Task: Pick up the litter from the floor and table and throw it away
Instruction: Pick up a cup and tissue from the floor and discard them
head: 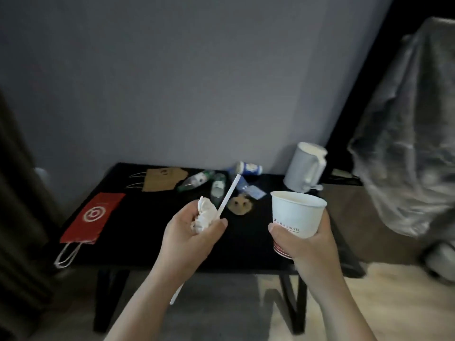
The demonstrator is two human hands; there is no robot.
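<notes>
Nearest, grips in the left hand (189, 237) a crumpled white paper tissue (204, 216) together with a long white plastic straw (227, 195), fingers curled round both, straw slanting up and away, its lower end poking out beneath the forearm. Wraps the right hand (305, 242) round a white paper cup (296, 212) with a red band and hotel lettering, upright above the front right of a low black table (147, 232) on dark angled legs. Below, pale wood flooring (394, 303), brighter at right, greyer under the table. On the tabletop at the left front, a flat red paper bag (94, 217) with a white ring logo, white handles hanging past the edge. Farther back, a flat brown paper bag (162, 179), a clear green-tinted plastic bottle (197, 180) on its side, a second clear bottle (218, 188) just beside it, a blue and white wrapper (253, 191), and by the wall a small blue and white container (248, 168) lying down. Cannot tell what the round tan item (240, 205) behind the straw is. At the back right, a pale grey jug-shaped kettle (304, 168), blurred. Behind everything, a plain grey wall (172, 82). At far right, a bulky shape under grey plastic sheeting (406, 143), cut off by the frame; at far left, a dark ribbed curtain (14, 217), mostly lost in shadow.
</notes>
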